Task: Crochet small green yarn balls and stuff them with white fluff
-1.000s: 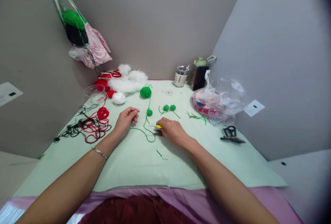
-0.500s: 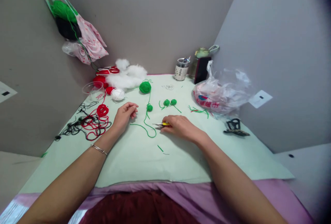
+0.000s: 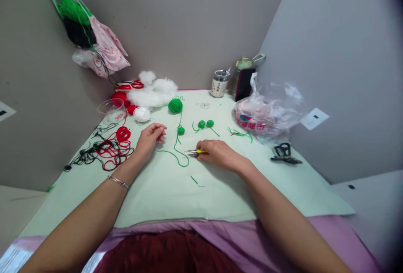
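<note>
My right hand [image 3: 215, 153] rests on the table, fingers wrapped around small yellow thread snips [image 3: 199, 152]. The blades point left, beside a loop of loose green yarn [image 3: 185, 164]. That yarn runs up to a little green crocheted ball [image 3: 180, 130] and a larger green yarn ball [image 3: 175, 105] behind it. My left hand [image 3: 151, 137] lies left of the yarn, fingers loosely curled with nothing visible in them. Two more small green crocheted balls [image 3: 205, 124], with tails, sit beyond my right hand.
Tangled black and red yarn [image 3: 110, 151] lies at left, with white stuffing [image 3: 154, 92] behind. A plastic bag [image 3: 267, 111], pen tin [image 3: 219, 84] and phone [image 3: 245, 85] stand back right. A dark hair claw [image 3: 286, 154] is at right. Green scraps [image 3: 194, 179] lie in front.
The whole view has shifted slightly. Both hands keep nearly the same place and pose, and the snips stay in my right hand.
</note>
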### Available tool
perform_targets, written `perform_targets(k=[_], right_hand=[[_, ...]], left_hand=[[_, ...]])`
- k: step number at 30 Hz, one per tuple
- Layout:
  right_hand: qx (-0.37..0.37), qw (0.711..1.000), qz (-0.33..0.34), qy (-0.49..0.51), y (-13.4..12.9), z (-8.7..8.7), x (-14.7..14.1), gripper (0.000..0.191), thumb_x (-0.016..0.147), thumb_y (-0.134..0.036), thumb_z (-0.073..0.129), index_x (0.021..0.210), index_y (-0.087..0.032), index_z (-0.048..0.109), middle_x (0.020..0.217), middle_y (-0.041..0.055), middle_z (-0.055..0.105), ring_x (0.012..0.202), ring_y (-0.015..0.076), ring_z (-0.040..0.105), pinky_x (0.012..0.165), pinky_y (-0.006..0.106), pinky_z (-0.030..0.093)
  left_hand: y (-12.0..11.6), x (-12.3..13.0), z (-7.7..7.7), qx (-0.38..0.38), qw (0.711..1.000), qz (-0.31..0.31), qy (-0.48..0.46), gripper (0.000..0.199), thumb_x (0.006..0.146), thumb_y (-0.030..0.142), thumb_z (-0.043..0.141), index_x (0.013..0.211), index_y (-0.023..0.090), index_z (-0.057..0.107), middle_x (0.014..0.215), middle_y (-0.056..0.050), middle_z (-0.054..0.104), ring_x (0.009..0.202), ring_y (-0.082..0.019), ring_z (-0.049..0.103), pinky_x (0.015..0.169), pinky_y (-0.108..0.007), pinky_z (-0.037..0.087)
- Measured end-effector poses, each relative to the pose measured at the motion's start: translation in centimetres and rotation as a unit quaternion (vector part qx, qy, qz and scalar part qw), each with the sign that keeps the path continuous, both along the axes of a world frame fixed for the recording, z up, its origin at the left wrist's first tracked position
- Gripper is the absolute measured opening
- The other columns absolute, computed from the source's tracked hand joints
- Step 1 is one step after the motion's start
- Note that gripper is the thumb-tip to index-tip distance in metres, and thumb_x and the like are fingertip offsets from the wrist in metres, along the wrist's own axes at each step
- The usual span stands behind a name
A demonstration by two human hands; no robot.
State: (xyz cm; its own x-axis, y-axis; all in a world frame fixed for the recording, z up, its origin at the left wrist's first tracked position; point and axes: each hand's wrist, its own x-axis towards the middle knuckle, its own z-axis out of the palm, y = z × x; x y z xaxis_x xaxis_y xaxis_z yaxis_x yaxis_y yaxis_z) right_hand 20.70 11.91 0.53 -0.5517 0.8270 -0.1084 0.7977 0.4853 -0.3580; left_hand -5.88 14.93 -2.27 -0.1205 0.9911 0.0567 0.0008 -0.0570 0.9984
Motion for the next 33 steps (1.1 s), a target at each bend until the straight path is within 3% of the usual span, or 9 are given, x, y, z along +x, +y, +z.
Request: perform_targets(k=[33], right_hand=[[-0.021, 0.999, -0.021, 0.023, 0.16, -0.29, -0.16, 0.017, 0.091, -0.025, 0.069, 0.107, -0.021, 0.071, 0.103, 0.0071, 0.077, 0.091, 0.0219, 0.066, 0.071, 0.028, 0.036]], left_hand=[[-0.41, 0.36, 0.35, 0.025, 0.999, -0.01, 0.029, 0.021, 0.074, 0.035, 0.075, 0.084, 0.017, 0.071, 0.07, 0.0, 0.064, 0.056, -0.011, 0.053, 0.052, -0.023, 0.04]])
